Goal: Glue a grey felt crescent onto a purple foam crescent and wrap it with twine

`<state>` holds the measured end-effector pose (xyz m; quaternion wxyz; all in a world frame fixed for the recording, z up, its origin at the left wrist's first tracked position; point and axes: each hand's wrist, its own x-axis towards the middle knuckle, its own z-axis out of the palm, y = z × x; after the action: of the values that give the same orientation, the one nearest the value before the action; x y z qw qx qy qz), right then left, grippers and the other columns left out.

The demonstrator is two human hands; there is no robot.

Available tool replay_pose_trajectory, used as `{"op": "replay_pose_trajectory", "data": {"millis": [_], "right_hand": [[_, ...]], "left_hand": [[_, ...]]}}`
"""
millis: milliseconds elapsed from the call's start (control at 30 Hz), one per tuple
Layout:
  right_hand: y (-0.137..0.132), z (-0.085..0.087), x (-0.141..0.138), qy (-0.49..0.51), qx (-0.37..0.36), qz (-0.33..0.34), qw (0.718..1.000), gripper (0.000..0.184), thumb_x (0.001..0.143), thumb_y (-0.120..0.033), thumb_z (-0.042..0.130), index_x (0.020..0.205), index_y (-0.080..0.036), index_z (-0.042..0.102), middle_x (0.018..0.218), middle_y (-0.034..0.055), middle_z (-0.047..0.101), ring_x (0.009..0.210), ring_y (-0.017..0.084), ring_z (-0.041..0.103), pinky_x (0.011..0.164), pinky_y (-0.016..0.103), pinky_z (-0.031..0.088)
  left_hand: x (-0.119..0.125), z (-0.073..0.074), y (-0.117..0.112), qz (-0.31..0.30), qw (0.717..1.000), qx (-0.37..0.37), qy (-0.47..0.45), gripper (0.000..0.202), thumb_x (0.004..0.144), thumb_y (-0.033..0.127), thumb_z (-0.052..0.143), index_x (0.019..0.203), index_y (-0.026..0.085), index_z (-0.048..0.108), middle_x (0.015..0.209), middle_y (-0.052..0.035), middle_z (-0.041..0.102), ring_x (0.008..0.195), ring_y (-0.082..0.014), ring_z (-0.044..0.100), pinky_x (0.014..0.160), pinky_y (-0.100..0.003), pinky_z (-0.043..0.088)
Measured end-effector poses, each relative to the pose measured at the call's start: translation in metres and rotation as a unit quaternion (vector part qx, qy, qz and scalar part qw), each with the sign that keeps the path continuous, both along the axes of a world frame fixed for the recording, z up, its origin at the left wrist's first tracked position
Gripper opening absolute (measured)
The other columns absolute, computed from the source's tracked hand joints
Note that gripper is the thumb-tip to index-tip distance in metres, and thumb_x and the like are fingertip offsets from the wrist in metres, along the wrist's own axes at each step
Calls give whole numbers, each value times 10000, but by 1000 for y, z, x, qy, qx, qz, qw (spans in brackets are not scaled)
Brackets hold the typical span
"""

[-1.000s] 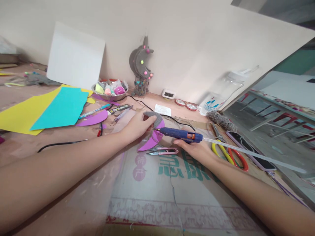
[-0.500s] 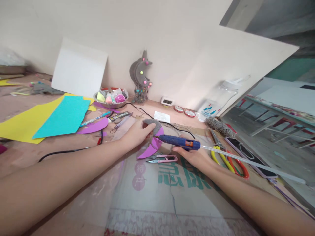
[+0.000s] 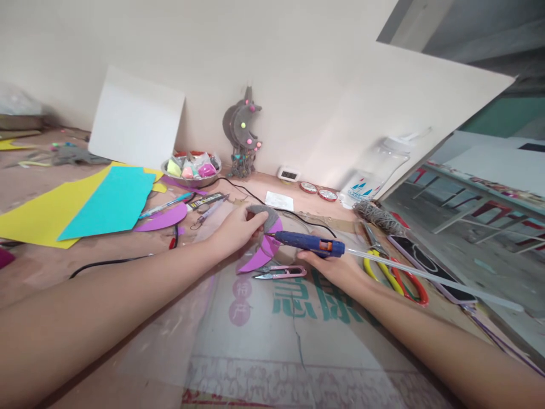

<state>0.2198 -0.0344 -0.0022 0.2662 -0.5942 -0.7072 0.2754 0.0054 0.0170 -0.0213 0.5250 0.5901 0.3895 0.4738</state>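
**Glue gun meets crescent at the middle of the bench**

At the far left a yellow sheet (image 3: 38,218) lies flat with a teal sheet (image 3: 108,204) overlapping it, and a white board (image 3: 136,116) leans on the wall behind them. Next comes a metal bowl (image 3: 191,183) of coloured pom-poms, with a blue pen (image 3: 164,205) and a purple half-moon cut-out (image 3: 164,218) in front of it. A black cable (image 3: 110,262) runs across the tabletop.

The left hand (image 3: 234,230) reaches in from the lower left. Its fingertips pinch a grey felt piece (image 3: 264,213) against the upper end of a purple crescent (image 3: 261,255), which lies on the printed cardboard (image 3: 298,341) at the centre of the table. A finished moon ornament (image 3: 242,128) stands against the wall behind.

The right hand (image 3: 332,267) is curled under and around the blue glue gun (image 3: 309,244) (the trigger finger is hidden, so how hard it presses cannot be told). The gun lies nearly level, its nozzle touching the crescent just beside the grey piece, and a clear glue stick (image 3: 426,276) juts from its back end. Pink thread snips (image 3: 281,274) lie just below the crescent.

Further right are scissors (image 3: 395,278) with yellow and red handles, a bundle of twine (image 3: 377,215), a phone (image 3: 430,267) and a plastic jar (image 3: 374,173) by the wall.
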Motion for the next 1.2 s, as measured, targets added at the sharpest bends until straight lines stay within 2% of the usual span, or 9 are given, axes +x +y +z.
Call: {"op": "replay_pose_trajectory", "data": {"millis": [300, 700, 900, 1200], "right_hand": [[-2, 4, -2, -14, -3, 3, 1000, 321, 715, -525, 593, 708, -213, 516, 626, -36, 567, 600, 145, 545, 585, 263, 438], [0, -1, 1, -12, 2, -1, 1000, 320, 713, -519, 601, 706, -212, 510, 632, -34, 569, 596, 138, 541, 576, 258, 440], [-1, 2, -1, -20, 5, -6, 1000, 308, 718, -517, 595, 705, -219, 515, 609, -36, 558, 575, 140, 539, 551, 253, 439], [0, 5, -1, -16, 34, -20, 999, 269, 715, -517, 591, 742, -249, 584, 720, -5, 668, 705, 202, 629, 647, 291, 512]], "left_hand": [[-1, -2, 1, -7, 1000, -6, -17, 223, 795, 342, 540, 658, 181, 470, 524, 52, 455, 428, -62, 387, 408, -185, 293], [0, -1, 1, -10, 1000, -15, -16, 204, 797, 345, 530, 682, 191, 463, 541, 53, 454, 437, -68, 393, 410, -192, 290], [-1, 4, -2, -15, 1000, -12, -11, 201, 795, 328, 533, 682, 187, 446, 532, 62, 453, 429, -60, 391, 413, -187, 295], [0, 1, 2, -12, 999, -14, -31, 227, 779, 353, 549, 665, 179, 459, 524, 57, 454, 426, -61, 391, 421, -197, 285]]}}
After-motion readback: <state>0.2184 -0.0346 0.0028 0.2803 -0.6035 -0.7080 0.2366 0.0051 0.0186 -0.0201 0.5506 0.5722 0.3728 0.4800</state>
